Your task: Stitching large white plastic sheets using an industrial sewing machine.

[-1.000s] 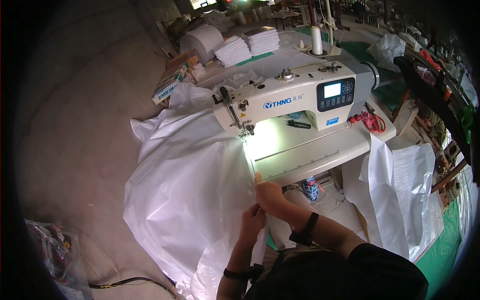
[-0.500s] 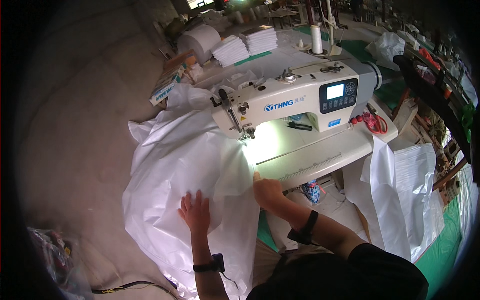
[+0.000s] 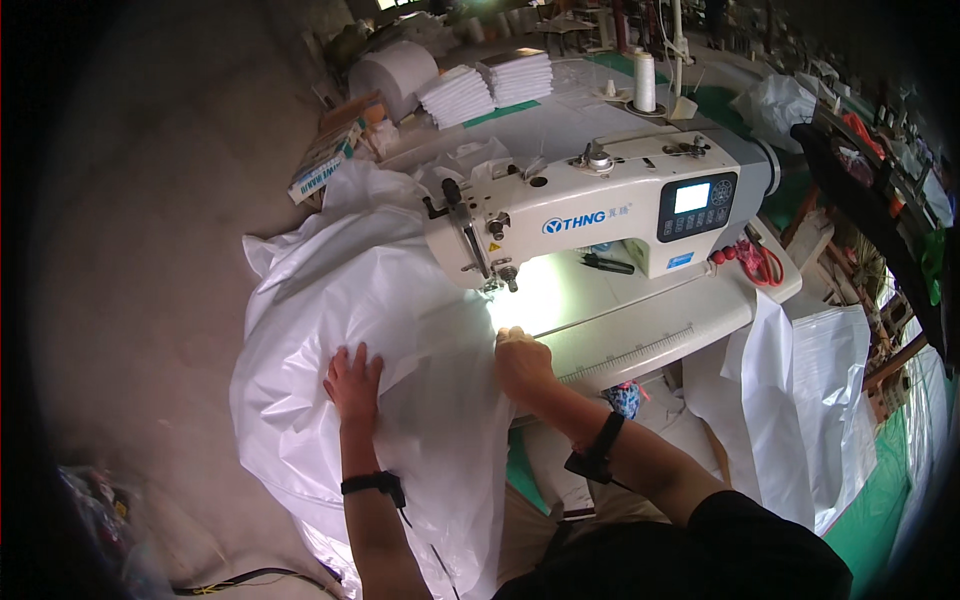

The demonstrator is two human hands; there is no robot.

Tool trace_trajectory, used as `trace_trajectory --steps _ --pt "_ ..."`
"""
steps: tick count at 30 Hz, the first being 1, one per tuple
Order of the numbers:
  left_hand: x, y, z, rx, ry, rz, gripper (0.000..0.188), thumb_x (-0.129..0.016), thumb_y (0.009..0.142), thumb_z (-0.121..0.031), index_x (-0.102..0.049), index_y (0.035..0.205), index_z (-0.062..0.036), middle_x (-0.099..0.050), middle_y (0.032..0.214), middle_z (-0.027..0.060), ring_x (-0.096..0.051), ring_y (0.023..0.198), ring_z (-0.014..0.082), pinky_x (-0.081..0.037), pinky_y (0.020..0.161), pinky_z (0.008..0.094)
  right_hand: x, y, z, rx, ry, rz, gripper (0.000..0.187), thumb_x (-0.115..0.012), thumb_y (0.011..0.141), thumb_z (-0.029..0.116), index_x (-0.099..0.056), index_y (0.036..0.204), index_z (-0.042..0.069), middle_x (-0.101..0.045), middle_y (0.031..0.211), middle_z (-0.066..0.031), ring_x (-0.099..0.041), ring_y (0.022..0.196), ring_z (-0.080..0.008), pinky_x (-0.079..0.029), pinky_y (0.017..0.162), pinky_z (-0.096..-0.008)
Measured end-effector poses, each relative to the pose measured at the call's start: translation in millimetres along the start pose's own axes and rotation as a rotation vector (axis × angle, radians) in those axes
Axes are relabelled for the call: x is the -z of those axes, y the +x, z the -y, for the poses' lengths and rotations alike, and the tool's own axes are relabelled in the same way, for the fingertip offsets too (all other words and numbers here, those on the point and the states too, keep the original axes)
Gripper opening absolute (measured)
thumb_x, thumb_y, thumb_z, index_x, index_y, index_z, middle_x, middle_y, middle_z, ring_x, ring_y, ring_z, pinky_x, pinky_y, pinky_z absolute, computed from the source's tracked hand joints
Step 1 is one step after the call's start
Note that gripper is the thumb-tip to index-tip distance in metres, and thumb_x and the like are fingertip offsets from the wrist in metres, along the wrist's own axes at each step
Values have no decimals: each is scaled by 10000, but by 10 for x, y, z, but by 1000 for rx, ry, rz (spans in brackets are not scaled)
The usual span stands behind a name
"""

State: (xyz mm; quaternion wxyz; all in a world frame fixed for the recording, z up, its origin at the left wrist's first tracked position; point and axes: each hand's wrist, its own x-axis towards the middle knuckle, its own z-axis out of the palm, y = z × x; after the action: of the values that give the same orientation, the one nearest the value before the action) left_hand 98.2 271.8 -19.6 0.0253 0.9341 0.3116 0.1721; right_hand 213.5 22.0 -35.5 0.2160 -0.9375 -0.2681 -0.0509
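Observation:
A large, glossy white plastic-like sheet (image 3: 430, 380) is spread over the left end of the sewing machine's table and hangs down towards me. My left hand (image 3: 355, 385) lies flat on it, fingers spread. At the sheet's right edge, just on the near side of the lit needle area, my right hand (image 3: 522, 365) is closed, with the fingers pinching that edge. The white sewing machine (image 3: 560, 210) stands over the sheet, its lamp glowing by the needle. The sheet's edge runs up under the presser foot, where glare hides detail.
Red-handled scissors (image 3: 768, 266) and a black tool (image 3: 607, 264) lie on the machine bed. A thread cone (image 3: 644, 84) stands behind. Folded white stacks (image 3: 457, 97) and a large roll (image 3: 393, 78) sit at the back. More white sheeting (image 3: 770, 410) hangs at right.
Both hands have moved forward towards the machine, the left also a little leftward. The right hand is now closer to the needle, and the sheet has shifted with them.

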Motion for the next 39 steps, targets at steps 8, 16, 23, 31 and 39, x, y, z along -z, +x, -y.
trace_trajectory --steps 8,16,23,31,39 --pt "-142 189 142 50 57 -73 414 -548 854 -421 -553 1226 -240 -387 1332 78 -347 1238 282 -259 1006 484 8 274 -109 62 -17 44 128 -519 780 114 -608 854 60 -634 837 -121 -645 810 -246 -518 675 -360" --pt "-23 107 170 3 -7 -89 437 -557 833 -425 -555 1213 -209 -407 1321 111 -349 1245 324 -242 1010 551 85 163 -134 15 144 -3 204 -504 821 187 -574 948 44 -638 819 -137 -637 778 -312 -501 676 -417" --pt "359 -734 286 222 211 -132 538 -584 781 -516 -541 1223 -212 -396 1330 122 -310 1279 356 -266 939 642 -120 -1045 -587 -136 812 676 320 -498 857 232 -508 1114 42 -630 868 -196 -611 792 -378 -499 725 -422" --pt "72 87 907 -97 31 250 650 -637 744 -484 -513 1246 -90 -401 1340 181 -326 1261 355 -322 1011 485 -1182 -924 -230 252 758 625 380 -487 893 329 -503 1167 65 -599 977 -154 -614 813 -283 -515 677 -362" --pt "78 1259 747 -278 61 382 466 -589 819 -326 -551 1172 -23 -469 1239 234 -395 1175 369 -318 1010 397 -517 -452 -548 67 807 541 423 -500 876 374 -505 1169 69 -596 976 -143 -610 815 -273 -514 676 -363"
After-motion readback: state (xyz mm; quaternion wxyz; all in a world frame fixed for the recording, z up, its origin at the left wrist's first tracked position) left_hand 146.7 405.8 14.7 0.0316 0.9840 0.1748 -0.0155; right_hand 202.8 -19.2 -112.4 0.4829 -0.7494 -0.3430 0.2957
